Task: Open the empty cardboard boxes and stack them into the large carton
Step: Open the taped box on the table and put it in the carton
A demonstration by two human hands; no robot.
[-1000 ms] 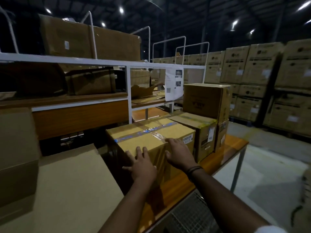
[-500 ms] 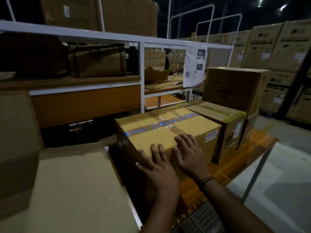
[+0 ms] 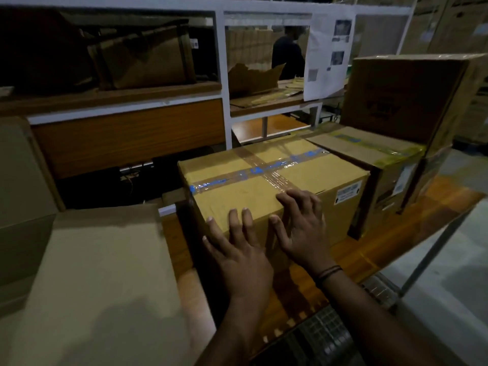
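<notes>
Sealed cardboard box point(image 3: 264, 186) stands on the wooden table point(image 3: 396, 241), its top flaps closed under crossed tape. Left hand point(image 3: 237, 249) lies flat against the near face, fingers straight and spread, tips at the top edge. Right hand point(image 3: 303, 233) is just beside it, fingers slightly bent, tips resting on the tape's near end. Neither hand grips. 1 second taped box point(image 3: 383, 165) stands against its right side

Dim light. Beyond the left hand point(image 3: 239, 256) stands a white metal shelf frame point(image 3: 221, 75) with orange wood-grain boards; a printed paper sheet point(image 3: 328, 56) hangs from it beyond the right hand point(image 3: 303, 235). Grey concrete floor point(image 3: 454, 273) lies to that hand's right, past the wooden tabletop point(image 3: 396, 233).
</notes>
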